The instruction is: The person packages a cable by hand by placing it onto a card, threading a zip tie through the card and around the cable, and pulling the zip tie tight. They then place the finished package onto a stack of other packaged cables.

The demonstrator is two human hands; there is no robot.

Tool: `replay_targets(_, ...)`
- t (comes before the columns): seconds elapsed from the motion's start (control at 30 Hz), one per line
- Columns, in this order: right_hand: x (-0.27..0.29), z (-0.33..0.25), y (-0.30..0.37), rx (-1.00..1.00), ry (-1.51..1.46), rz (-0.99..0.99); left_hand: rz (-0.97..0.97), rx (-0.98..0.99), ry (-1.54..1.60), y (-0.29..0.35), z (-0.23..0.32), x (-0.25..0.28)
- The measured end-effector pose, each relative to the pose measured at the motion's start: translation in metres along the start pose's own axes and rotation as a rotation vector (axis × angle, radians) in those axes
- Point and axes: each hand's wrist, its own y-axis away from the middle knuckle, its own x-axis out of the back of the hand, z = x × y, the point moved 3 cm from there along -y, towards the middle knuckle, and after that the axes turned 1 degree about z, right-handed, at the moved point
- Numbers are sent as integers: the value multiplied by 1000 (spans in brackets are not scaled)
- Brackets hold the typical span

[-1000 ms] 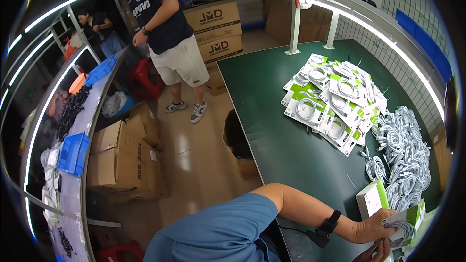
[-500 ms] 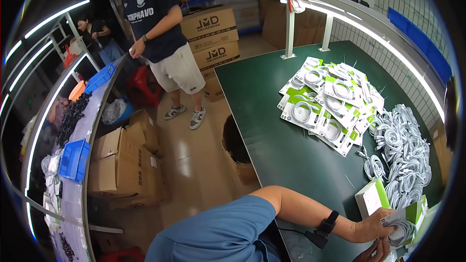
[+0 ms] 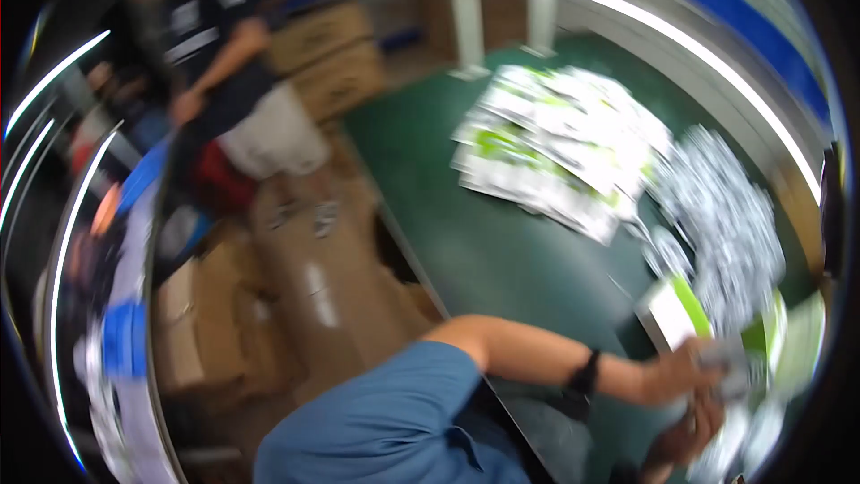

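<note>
Gripping a blurred grey-and-green pack (image 3: 733,367) in the left hand (image 3: 676,375), close to the right hand (image 3: 692,432), near a white-and-green box (image 3: 672,318) on the bench (image 3: 466,242). Cannot tell the right grip.

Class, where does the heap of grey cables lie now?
In the head view, the heap of grey cables lies at the right of the green table, beside the package pile and beyond the white-and-green box.

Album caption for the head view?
Left hand holds a blurred grey cable bundle, right hand close by, at a green table.
</note>
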Motion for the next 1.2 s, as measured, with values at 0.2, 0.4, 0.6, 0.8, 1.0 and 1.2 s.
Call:
replay_targets(0.2,-42,-38,-78,69,-193,-6,-34,-217,-769,-6,41,56)
replay_targets(0.4,-12,-35,-65,75,-87,6,123,124,-99,-7,32,24)
replay_targets(0.6,-11,-32,-58,58,-155,9,184,31,-128,-7,30,21)
replay_targets(0.8,-14,-32,-60,67,-199,-18,190,46,-106,-8,30,23)
replay_targets(1.0,-15,-33,-58,46,-219,-4,170,73,-210,-8,37,19)
replay_targets(1.2,-16,-32,-58,62,-227,-3,191,136,-87,-7,36,16)
